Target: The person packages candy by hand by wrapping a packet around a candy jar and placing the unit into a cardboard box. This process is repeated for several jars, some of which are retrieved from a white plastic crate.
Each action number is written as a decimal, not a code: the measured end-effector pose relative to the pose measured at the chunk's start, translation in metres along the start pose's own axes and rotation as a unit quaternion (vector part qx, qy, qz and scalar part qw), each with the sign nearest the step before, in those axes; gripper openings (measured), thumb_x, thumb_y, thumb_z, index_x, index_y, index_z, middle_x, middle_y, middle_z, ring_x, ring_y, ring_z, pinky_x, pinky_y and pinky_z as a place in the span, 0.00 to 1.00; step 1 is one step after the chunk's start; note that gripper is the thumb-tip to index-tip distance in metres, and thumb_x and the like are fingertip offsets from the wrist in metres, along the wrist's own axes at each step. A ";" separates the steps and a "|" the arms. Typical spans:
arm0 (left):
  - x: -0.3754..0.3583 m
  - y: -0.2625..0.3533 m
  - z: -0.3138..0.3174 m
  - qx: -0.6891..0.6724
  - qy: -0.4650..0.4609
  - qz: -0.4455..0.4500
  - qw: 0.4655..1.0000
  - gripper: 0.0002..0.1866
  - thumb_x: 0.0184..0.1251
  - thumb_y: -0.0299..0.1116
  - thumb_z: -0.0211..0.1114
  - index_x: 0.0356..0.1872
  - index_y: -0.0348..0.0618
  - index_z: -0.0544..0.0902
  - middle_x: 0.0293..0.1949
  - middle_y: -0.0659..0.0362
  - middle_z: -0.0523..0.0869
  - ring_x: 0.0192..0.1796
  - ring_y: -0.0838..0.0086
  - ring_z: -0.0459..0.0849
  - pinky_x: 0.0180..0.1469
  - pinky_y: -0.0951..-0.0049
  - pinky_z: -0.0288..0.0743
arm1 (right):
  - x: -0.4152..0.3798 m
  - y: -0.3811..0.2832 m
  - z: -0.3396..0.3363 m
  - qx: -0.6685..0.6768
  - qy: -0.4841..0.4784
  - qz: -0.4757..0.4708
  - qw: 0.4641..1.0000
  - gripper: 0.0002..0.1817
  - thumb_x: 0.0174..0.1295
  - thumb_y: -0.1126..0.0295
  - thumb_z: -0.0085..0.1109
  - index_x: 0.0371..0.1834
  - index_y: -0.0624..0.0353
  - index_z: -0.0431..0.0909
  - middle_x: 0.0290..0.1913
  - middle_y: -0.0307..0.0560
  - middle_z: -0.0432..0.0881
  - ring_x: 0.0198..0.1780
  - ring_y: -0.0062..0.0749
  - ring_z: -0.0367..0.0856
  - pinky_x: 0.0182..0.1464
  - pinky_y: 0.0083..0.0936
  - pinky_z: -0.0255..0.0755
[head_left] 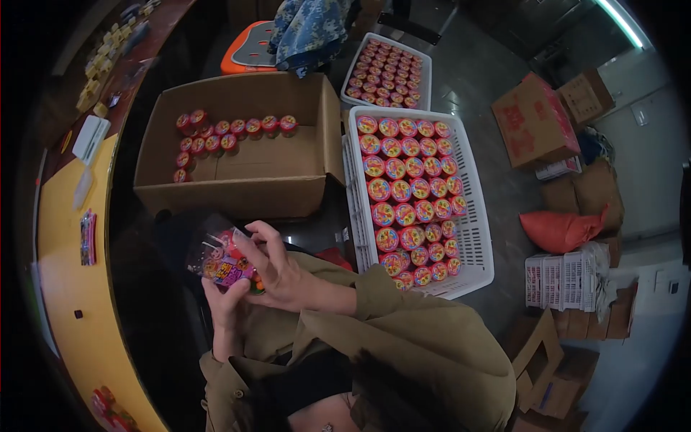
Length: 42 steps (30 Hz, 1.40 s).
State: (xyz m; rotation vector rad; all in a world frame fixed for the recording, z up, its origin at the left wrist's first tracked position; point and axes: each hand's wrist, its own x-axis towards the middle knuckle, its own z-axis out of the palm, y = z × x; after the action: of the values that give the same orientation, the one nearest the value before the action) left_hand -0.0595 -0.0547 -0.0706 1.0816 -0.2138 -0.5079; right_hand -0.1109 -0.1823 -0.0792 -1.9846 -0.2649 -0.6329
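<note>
Both my hands hold a candy jar (pixel 224 261) with a colorful printed wrap, in front of my chest. Clear plastic stands up past its far end, and some red shows inside. My left hand (pixel 226 302) grips the near side, thumb pressed on the print. From the right, my right hand (pixel 284 277) curls its fingers around the jar, covering part of it. Just beyond my hands is an open cardboard box (pixel 230 198) with several red-lidded jars (pixel 229 142) standing inside. To the right, a white plastic crate (pixel 475 248) holds rows of similar jars (pixel 399 191).
Another white crate (pixel 427 83) of red-lidded jars stands farther back. Beside it is an orange stool (pixel 237 54) with camouflage cloth (pixel 309 36). A yellow table (pixel 72 288) runs along the left. Cardboard boxes (pixel 529 122) and a red sack (pixel 561 229) lie at the right.
</note>
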 end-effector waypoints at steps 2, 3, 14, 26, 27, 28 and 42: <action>0.002 -0.001 -0.006 -0.062 0.001 -0.001 0.998 0.33 0.45 0.36 0.71 0.54 0.35 0.68 0.47 0.56 0.77 0.47 0.72 0.79 0.52 0.73 0.72 | 0.003 -0.002 0.001 -0.022 0.003 -0.026 0.999 0.56 0.37 0.73 0.74 0.70 0.50 0.44 0.64 0.64 0.45 0.58 0.56 0.60 0.55 0.43 0.66; 0.003 -0.002 -0.013 -0.034 -0.014 0.013 0.999 0.35 0.47 0.41 0.69 0.56 0.36 0.66 0.49 0.55 0.76 0.50 0.69 0.78 0.54 0.70 0.72 | 0.004 -0.003 0.001 -0.033 0.000 -0.053 0.998 0.56 0.37 0.73 0.74 0.70 0.50 0.45 0.65 0.64 0.44 0.58 0.56 0.61 0.55 0.43 0.67; -0.015 0.006 -0.003 -0.166 -0.054 -0.116 0.978 0.38 0.47 0.40 0.68 0.60 0.37 0.63 0.53 0.53 0.75 0.53 0.67 0.78 0.55 0.67 0.74 | 0.033 -0.015 -0.031 -0.051 -0.003 -0.146 0.988 0.55 0.32 0.64 0.76 0.65 0.65 0.50 0.60 0.63 0.60 0.59 0.59 0.63 0.60 0.47 0.59; 0.000 0.014 -0.015 -0.177 -0.121 -0.172 0.961 0.34 0.50 0.37 0.65 0.60 0.36 0.65 0.53 0.53 0.75 0.56 0.68 0.75 0.60 0.69 0.68 | 0.036 -0.005 -0.022 -0.004 -0.045 -0.052 0.998 0.62 0.32 0.68 0.79 0.69 0.64 0.42 0.59 0.58 0.62 0.57 0.42 0.69 0.56 0.32 0.69; 0.000 0.015 -0.014 -0.176 -0.121 -0.164 0.963 0.34 0.51 0.37 0.65 0.59 0.36 0.65 0.53 0.53 0.76 0.55 0.68 0.76 0.59 0.69 0.69 | 0.037 -0.005 -0.022 -0.003 -0.048 -0.053 0.997 0.62 0.32 0.68 0.79 0.69 0.64 0.42 0.59 0.58 0.62 0.57 0.42 0.69 0.56 0.32 0.69; 0.000 0.016 -0.013 -0.175 -0.121 -0.156 0.964 0.33 0.51 0.36 0.65 0.59 0.36 0.65 0.52 0.53 0.76 0.54 0.68 0.77 0.58 0.70 0.70 | 0.038 -0.005 -0.023 -0.011 -0.053 -0.059 0.997 0.62 0.33 0.67 0.79 0.69 0.64 0.42 0.59 0.59 0.62 0.57 0.42 0.70 0.57 0.32 0.68; 0.008 0.019 -0.023 -0.243 -0.099 -0.117 0.958 0.22 0.55 0.33 0.63 0.50 0.34 0.74 0.46 0.52 0.80 0.47 0.70 0.81 0.50 0.71 0.76 | 0.031 -0.008 -0.011 -0.052 -0.096 -0.126 0.986 0.53 0.37 0.55 0.74 0.65 0.65 0.54 0.56 0.55 0.69 0.59 0.45 0.69 0.62 0.44 0.54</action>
State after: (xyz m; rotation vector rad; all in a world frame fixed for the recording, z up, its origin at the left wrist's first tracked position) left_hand -0.0380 -0.0335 -0.0654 0.5749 -0.1251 -0.8354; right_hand -0.0919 -0.1902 -0.0522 -2.1346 -0.6194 -0.6252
